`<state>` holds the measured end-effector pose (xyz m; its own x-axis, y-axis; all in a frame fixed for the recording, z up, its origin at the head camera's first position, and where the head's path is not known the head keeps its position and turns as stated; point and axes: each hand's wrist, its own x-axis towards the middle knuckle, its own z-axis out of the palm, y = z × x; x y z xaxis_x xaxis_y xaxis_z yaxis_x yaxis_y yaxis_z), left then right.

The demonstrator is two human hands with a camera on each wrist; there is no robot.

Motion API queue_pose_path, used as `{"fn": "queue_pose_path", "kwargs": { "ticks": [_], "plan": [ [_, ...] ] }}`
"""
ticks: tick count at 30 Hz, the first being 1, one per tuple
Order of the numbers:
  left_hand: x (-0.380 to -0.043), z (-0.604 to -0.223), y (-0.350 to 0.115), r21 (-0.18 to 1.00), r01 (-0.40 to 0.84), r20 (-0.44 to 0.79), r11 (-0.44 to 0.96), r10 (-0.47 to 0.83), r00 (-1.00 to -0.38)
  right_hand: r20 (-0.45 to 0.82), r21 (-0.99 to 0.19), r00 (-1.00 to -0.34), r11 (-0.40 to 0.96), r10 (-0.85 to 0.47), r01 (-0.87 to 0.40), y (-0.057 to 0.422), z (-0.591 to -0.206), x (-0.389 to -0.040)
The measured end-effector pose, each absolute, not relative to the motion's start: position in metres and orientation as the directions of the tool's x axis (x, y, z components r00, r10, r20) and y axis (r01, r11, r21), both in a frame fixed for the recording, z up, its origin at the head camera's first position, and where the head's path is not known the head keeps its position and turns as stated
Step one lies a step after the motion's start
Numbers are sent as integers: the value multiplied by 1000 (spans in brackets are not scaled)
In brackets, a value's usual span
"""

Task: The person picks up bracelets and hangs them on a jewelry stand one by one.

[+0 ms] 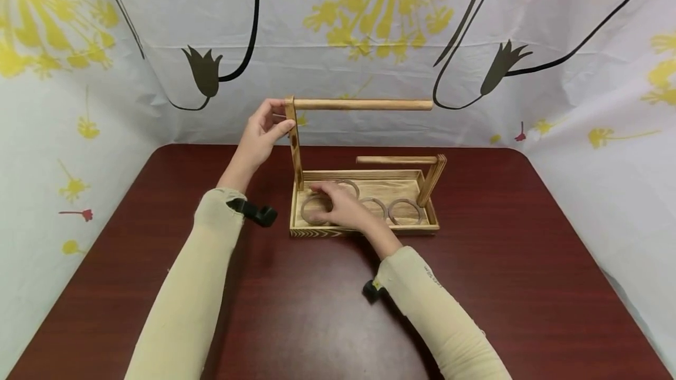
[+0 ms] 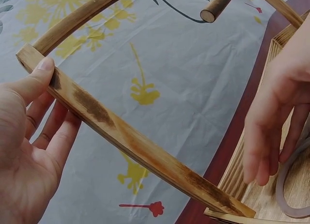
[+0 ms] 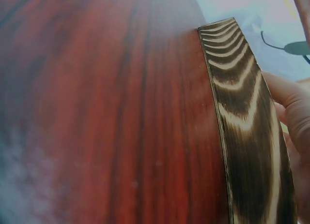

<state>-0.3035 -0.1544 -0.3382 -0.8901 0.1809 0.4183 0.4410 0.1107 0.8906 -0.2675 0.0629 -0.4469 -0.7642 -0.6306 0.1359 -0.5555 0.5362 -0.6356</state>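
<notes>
Left hand (image 1: 262, 136) pinches the wooden post (image 1: 294, 148) at its fingertips — right hand (image 1: 343, 207) loose-fingered over the tray (image 1: 401, 230) below it, near a ring (image 2: 280, 195) — best steady the post lightly, no sideways push.

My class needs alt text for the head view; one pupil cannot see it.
A left hand holds the tall upright at one end of a wooden tray; the right hand is over the tray, near the rings in it. The tray stands on a dark red table.
</notes>
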Motion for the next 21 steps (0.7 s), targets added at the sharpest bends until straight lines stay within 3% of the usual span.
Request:
{"fn": "queue_pose_path", "kwargs": {
  "ticks": [9,21],
  "plan": [
    [-301,-333,-156,890,441,416,117,192,-889,59,-455,-740,641,-670,-618,55,-432,-260],
    [-298,-336,-152,888,446,420,113,195,-886,23,-399,-730,663,-683,-633,53,-427,-255]
  ]
}}
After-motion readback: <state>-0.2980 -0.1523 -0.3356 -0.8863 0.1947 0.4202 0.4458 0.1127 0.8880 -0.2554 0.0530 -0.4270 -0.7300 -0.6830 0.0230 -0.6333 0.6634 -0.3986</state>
